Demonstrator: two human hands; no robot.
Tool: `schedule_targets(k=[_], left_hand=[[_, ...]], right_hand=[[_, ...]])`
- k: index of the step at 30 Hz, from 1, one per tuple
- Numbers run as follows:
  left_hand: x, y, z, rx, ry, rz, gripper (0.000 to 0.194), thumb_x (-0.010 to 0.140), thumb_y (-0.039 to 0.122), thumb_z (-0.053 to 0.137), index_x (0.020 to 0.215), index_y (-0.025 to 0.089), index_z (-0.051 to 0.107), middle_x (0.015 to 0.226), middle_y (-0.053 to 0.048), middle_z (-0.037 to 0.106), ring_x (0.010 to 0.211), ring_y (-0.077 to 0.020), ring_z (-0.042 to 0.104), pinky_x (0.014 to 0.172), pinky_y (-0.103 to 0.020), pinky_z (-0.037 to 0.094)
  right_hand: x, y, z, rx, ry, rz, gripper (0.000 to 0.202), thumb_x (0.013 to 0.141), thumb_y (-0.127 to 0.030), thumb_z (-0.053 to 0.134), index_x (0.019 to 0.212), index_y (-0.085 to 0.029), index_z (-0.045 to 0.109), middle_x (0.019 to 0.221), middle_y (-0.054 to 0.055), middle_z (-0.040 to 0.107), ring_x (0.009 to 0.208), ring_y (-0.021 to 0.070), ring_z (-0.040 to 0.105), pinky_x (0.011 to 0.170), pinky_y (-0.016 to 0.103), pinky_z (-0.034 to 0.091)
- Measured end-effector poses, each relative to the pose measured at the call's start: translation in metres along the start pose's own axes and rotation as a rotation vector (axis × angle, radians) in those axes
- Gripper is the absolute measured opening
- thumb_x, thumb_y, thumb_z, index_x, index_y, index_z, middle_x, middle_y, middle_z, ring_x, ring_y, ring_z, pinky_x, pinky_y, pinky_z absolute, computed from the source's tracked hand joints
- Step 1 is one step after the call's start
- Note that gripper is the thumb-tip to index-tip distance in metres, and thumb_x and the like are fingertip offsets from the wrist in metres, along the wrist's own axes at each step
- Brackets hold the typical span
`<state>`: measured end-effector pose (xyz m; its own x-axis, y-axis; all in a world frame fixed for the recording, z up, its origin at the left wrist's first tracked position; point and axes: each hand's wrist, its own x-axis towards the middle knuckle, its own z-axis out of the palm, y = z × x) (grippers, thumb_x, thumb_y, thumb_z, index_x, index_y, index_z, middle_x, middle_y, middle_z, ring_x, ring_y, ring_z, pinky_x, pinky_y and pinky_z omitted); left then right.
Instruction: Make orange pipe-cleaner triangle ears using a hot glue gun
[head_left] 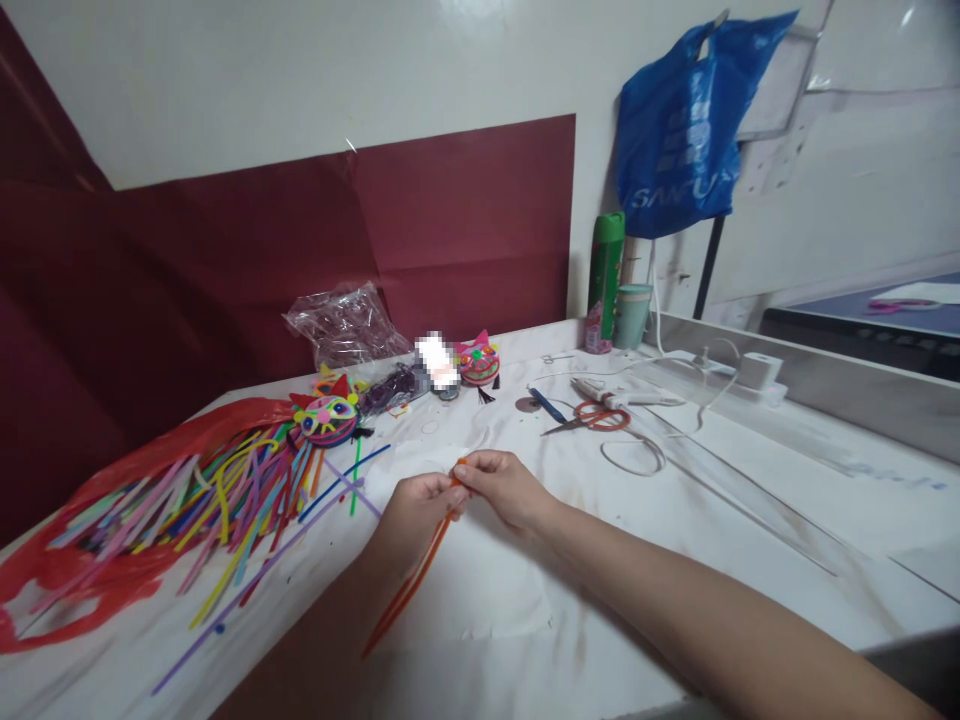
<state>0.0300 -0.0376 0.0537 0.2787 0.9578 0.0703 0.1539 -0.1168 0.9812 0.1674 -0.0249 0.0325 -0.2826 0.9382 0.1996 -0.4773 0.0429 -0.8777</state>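
Both hands meet over the middle of the white table, pinching an orange pipe cleaner (409, 590) between thumbs and fingertips. My left hand (420, 505) is closed on it, and its doubled length hangs down below the fingers toward me. My right hand (502, 485) grips the upper end, where a small orange bit shows between the fingertips; its exact shape is hidden. Left of the hands lies a heap of pipe cleaners (225, 495) in many colours, spread on a red plastic bag (112, 600). A decorated round animal face (326, 418) rests at the heap's far end.
Right of the hands lie orange-handled scissors (602, 415), a blue tool (548, 405), pliers (600, 390) and a white cable (634, 457). A second decorated face (480, 362), clear plastic wrapping (349, 325), a green spray can (604, 285) and a cup (632, 315) stand toward the back.
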Motion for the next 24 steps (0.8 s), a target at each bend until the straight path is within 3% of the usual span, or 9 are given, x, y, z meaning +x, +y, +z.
schedule_targets(k=[5,11,17,24], left_hand=[[0.002,0.000,-0.005,-0.234,-0.050,-0.125,0.021,0.073,0.034,0.057,0.069,0.015,0.065,0.065,-0.004,0.064,0.057,-0.0132,0.055,0.063,-0.027,0.044],[0.000,0.001,-0.002,-0.439,-0.101,-0.229,0.017,0.065,0.029,0.069,0.073,0.013,0.068,0.064,-0.003,0.064,0.055,-0.0111,0.054,0.061,-0.026,0.044],[-0.003,0.001,0.007,-0.407,-0.010,-0.231,0.024,0.056,0.030,0.075,0.067,0.011,0.067,0.058,-0.003,0.063,0.050,-0.0100,0.053,0.058,-0.025,0.040],[-0.003,-0.005,0.010,-0.333,0.039,-0.164,0.017,0.062,0.029,0.069,0.064,0.012,0.066,0.058,-0.003,0.064,0.052,-0.0111,0.053,0.059,-0.026,0.040]], right_hand=[[0.004,-0.003,-0.006,0.089,0.100,0.008,0.034,0.061,-0.041,0.076,0.055,-0.015,0.055,0.044,-0.005,0.051,0.044,0.0078,0.046,0.052,0.024,0.034],[0.006,-0.002,-0.011,0.170,0.106,0.032,0.030,0.062,-0.037,0.077,0.058,-0.014,0.058,0.043,-0.004,0.053,0.044,0.0073,0.046,0.053,0.022,0.035],[0.005,-0.001,-0.009,0.163,0.078,0.050,0.031,0.064,-0.038,0.075,0.058,-0.014,0.057,0.044,-0.003,0.056,0.043,0.0086,0.049,0.049,0.022,0.036],[0.005,0.001,-0.009,0.151,0.086,0.030,0.031,0.064,-0.038,0.075,0.057,-0.015,0.055,0.044,-0.004,0.055,0.040,0.0086,0.049,0.046,0.023,0.037]])
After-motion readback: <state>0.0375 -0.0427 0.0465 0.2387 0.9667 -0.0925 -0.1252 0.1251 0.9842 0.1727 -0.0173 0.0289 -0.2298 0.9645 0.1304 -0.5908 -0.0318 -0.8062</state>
